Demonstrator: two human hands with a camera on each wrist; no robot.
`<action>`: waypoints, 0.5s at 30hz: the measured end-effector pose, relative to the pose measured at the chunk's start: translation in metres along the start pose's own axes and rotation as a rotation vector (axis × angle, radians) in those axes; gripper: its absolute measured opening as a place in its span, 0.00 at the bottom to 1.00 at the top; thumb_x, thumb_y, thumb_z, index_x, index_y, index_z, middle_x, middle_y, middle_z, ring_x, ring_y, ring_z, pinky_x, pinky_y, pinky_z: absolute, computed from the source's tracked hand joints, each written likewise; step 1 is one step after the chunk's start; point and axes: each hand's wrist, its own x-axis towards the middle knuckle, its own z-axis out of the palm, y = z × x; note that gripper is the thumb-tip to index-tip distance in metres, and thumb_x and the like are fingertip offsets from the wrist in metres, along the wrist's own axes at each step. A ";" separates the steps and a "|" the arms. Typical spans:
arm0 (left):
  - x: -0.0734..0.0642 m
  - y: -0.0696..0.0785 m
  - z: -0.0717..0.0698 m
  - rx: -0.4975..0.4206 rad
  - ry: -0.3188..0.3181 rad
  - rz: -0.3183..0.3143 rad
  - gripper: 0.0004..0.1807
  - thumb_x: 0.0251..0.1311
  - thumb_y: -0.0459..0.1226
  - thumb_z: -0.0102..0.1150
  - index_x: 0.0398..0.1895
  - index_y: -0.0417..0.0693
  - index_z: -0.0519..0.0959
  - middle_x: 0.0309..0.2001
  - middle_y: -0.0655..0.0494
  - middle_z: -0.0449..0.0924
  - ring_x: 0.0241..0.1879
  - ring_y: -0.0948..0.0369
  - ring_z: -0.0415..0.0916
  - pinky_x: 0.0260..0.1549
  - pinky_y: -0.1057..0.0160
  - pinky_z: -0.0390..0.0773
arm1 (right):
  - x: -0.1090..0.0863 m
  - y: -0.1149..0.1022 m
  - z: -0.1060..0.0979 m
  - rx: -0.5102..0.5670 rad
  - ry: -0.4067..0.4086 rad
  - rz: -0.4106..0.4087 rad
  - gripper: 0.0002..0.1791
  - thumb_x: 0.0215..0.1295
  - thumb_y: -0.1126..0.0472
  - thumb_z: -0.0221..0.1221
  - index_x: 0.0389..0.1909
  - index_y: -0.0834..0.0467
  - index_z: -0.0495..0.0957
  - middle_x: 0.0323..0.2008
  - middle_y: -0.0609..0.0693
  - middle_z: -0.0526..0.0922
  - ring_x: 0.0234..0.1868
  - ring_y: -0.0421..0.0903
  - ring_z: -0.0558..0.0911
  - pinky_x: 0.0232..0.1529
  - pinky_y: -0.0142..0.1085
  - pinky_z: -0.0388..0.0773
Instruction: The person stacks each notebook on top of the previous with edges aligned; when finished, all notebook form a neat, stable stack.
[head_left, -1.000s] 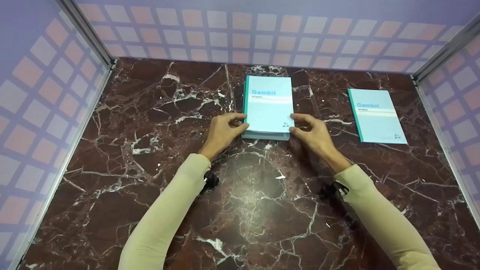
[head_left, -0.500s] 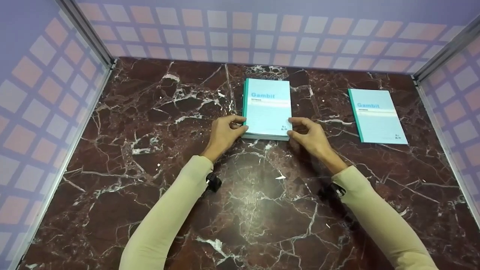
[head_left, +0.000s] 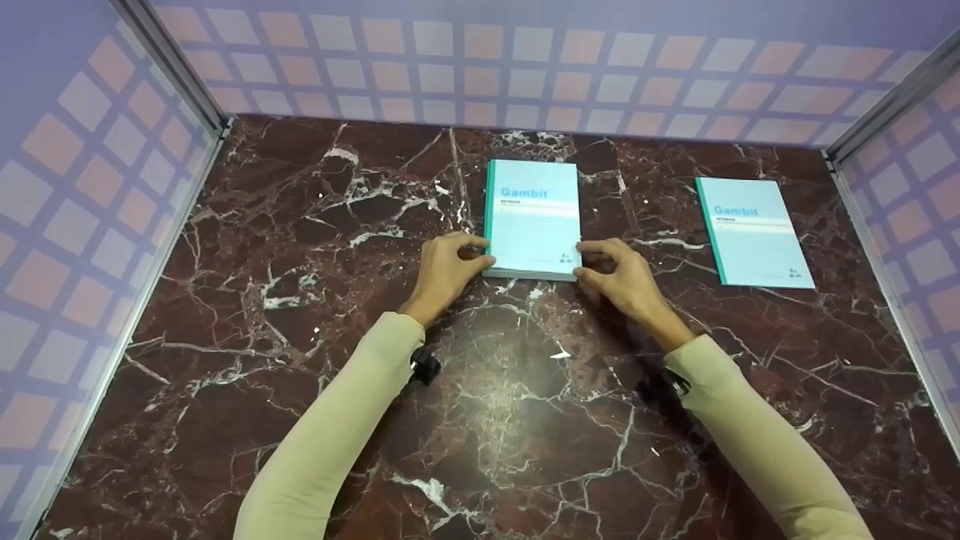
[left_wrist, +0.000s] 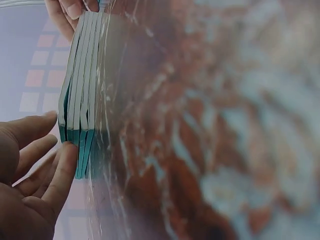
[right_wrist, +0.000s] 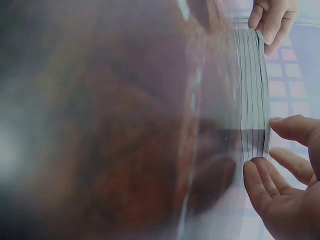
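A stack of several pale blue Gambit notebooks point(head_left: 532, 229) with green spines lies on the table, its covers face up. My left hand point(head_left: 444, 270) holds the stack's spine side near the front corner, thumb by the top cover and fingertips against the spines. Opposite it, my right hand point(head_left: 626, 281) holds the page-edge side with thumb and fingers. The left wrist view shows the green spines of the notebooks point(left_wrist: 82, 80) slightly uneven, with a narrow gap under the top one. Closely layered edges of the notebooks point(right_wrist: 251, 80) appear in the right wrist view.
Another Gambit notebook point(head_left: 754, 240) lies apart at the right, slightly turned. The dark red marble-patterned table point(head_left: 510, 420) is bounded by checked panels point(head_left: 495, 67) at the back and both sides.
The upper part of the stack has come down and a little toward me and left, both hands with it. Its front edge now lines up better with the notebooks below.
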 end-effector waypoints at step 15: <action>-0.003 0.001 0.000 -0.010 -0.038 -0.040 0.19 0.60 0.33 0.79 0.54 0.39 0.89 0.56 0.47 0.87 0.55 0.52 0.87 0.56 0.58 0.84 | -0.004 0.000 0.000 -0.063 -0.038 0.002 0.26 0.68 0.66 0.71 0.67 0.61 0.82 0.65 0.60 0.82 0.68 0.61 0.78 0.72 0.52 0.71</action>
